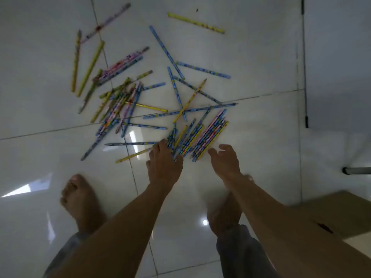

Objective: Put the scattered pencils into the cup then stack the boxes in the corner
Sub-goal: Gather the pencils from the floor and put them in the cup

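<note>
Pencil-gathering step. Left hand [164,163] fingers [160,146] touch pencil bundle [200,137] at 12 o'clock, grip unclear; right hand [226,159] fingers spread, empty. Next: scoop bundle together; cup unseen.

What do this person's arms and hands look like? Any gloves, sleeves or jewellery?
The left hand and right hand are bare, without gloves. Both forearms are uncovered right to the picture's edge, with no sleeve in view. No ring or watch can be made out, though the picture is blurred. Below them show grey trouser legs and bare feet.
</note>
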